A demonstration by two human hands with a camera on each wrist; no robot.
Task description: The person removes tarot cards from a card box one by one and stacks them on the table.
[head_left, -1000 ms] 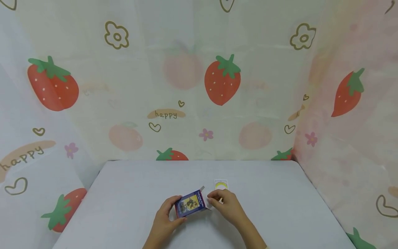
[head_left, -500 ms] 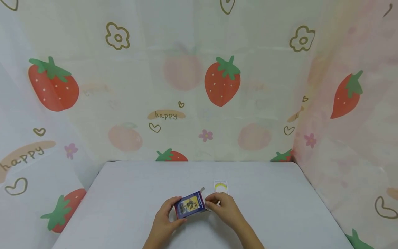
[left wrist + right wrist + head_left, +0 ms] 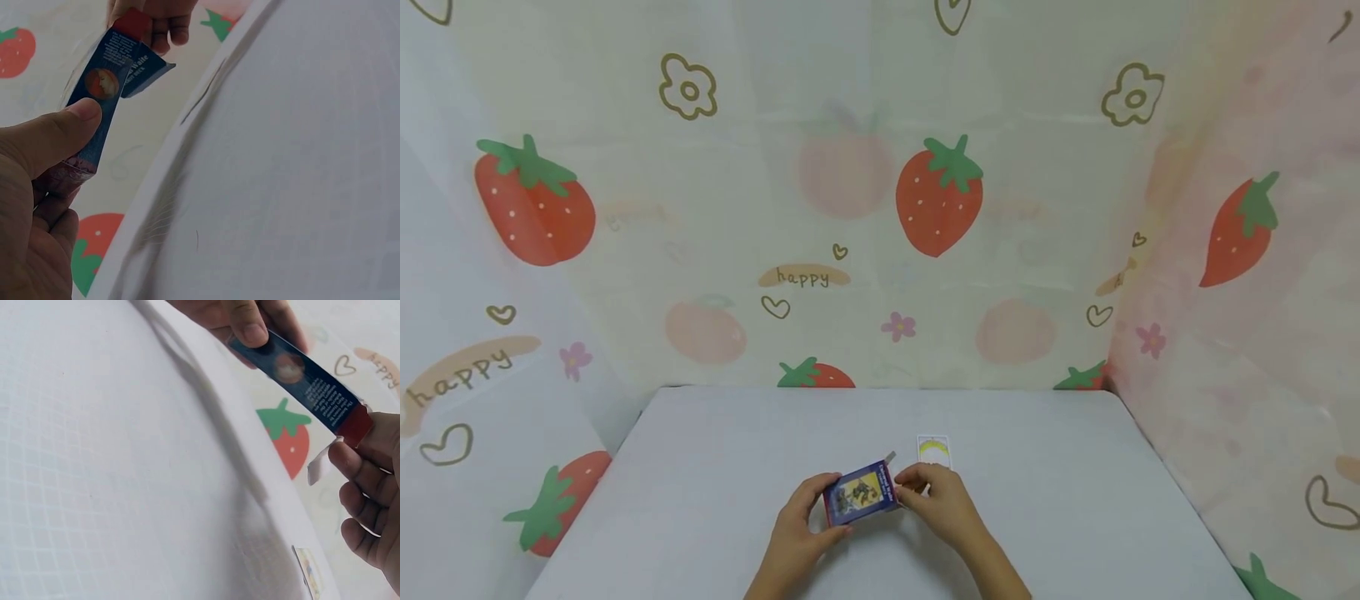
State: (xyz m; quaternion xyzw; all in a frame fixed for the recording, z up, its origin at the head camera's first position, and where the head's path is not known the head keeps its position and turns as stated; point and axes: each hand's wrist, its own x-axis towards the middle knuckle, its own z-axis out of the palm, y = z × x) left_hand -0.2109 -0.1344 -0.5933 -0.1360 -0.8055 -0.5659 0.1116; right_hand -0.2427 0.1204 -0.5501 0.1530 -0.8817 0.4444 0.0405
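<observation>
A dark blue tarot card box (image 3: 861, 493), with a picture on a yellow ground on its face, is held tilted above the table. My left hand (image 3: 801, 521) grips its left end, thumb along the narrow lower side, as the left wrist view shows. The lid flap (image 3: 145, 72) hangs open at the other end, with a red side flap (image 3: 357, 427) beside it. My right hand (image 3: 942, 500) has thumb and fingers pinched at this open end; its other fingers are loosely curled. What lies inside the box is hidden.
A card with a yellow arc (image 3: 933, 450) lies on the white-covered table (image 3: 737, 467), just beyond the right hand. Cloth walls (image 3: 1037, 250) printed with strawberries stand behind the table and at both sides.
My right hand has moved slightly down and left, closer in on the open end of the box. The left hand and the box stay nearly still; the card has not moved.
</observation>
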